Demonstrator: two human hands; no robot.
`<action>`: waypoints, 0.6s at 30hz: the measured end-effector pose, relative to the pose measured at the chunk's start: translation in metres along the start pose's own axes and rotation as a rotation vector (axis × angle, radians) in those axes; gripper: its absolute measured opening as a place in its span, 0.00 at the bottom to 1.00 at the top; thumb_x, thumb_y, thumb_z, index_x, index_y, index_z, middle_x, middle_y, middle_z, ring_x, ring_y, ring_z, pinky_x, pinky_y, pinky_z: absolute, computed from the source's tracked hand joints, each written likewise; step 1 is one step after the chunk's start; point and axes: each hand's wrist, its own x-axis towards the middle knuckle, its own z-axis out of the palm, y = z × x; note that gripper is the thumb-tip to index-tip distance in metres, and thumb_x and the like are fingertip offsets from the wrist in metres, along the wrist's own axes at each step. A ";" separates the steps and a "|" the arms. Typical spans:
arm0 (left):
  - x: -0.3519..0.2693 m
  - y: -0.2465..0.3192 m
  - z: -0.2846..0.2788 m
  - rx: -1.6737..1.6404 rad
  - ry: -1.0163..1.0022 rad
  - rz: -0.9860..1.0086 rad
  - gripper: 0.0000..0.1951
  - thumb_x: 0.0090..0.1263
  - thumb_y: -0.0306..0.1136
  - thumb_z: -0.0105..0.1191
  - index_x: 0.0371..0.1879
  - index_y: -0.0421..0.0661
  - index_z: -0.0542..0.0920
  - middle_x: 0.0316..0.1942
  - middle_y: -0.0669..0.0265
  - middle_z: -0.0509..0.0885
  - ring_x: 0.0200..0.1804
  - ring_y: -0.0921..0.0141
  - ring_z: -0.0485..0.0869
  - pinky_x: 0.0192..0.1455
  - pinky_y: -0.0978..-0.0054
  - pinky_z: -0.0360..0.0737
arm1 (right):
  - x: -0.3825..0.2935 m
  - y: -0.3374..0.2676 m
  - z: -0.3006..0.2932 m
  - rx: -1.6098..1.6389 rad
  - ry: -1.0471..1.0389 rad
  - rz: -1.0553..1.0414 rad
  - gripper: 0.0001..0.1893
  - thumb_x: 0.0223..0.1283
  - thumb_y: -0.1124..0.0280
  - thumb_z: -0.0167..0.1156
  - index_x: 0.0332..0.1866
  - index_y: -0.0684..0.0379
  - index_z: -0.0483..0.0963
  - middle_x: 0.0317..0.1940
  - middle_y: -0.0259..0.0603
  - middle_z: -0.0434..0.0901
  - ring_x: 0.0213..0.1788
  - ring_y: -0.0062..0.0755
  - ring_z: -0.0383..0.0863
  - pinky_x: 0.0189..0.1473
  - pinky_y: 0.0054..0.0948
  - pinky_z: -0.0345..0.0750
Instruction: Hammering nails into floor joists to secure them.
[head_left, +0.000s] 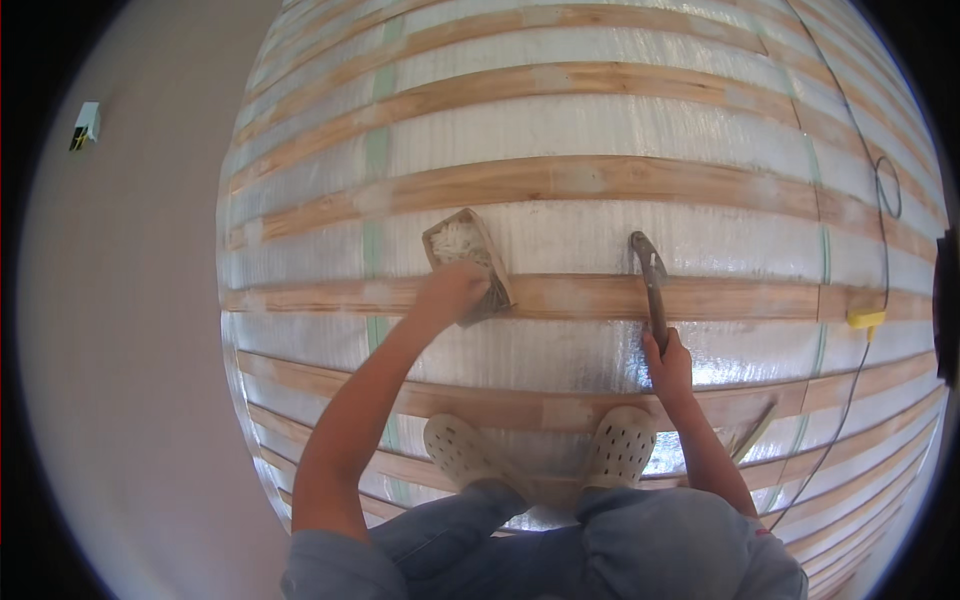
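My left hand (452, 291) is over the near part of an open box (491, 251) that holds white plugs and dark nails or screws; its fingertips are blurred, and whether they pinch anything cannot be told. The box lies tilted across a wooden batten (585, 296). To the right, my right hand (670, 364) grips the handle of a hammer (654, 289), whose head points away from me and rests over the foil sheet beyond that same batten.
Wooden battens run crosswise over silvery foil sheeting (525, 352), joined by green tape (373, 247). A dark cable with a yellow connector (866, 319) runs along the right. My perforated clogs (622, 446) stand nearby. A plain wall (150, 300) with an electrical box (86, 124) rises at left.
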 end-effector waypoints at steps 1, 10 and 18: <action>-0.005 0.003 0.011 0.040 0.067 -0.142 0.13 0.61 0.39 0.60 0.33 0.41 0.84 0.32 0.53 0.84 0.39 0.55 0.83 0.44 0.63 0.78 | -0.002 -0.005 -0.001 0.015 0.000 -0.013 0.21 0.68 0.52 0.54 0.41 0.64 0.70 0.25 0.57 0.80 0.33 0.62 0.81 0.34 0.49 0.75; 0.002 0.014 0.041 0.046 0.227 -0.415 0.13 0.55 0.39 0.59 0.26 0.39 0.83 0.29 0.48 0.83 0.36 0.51 0.82 0.40 0.56 0.77 | 0.002 0.004 0.003 0.059 0.030 -0.024 0.20 0.67 0.52 0.55 0.40 0.64 0.71 0.24 0.56 0.79 0.32 0.60 0.82 0.34 0.48 0.75; 0.006 0.014 -0.010 -0.429 0.019 -0.433 0.08 0.59 0.33 0.61 0.27 0.40 0.83 0.23 0.69 0.82 0.26 0.78 0.78 0.31 0.78 0.73 | 0.000 -0.003 -0.004 0.059 0.022 0.047 0.20 0.67 0.52 0.56 0.41 0.64 0.71 0.26 0.57 0.80 0.34 0.60 0.82 0.36 0.48 0.76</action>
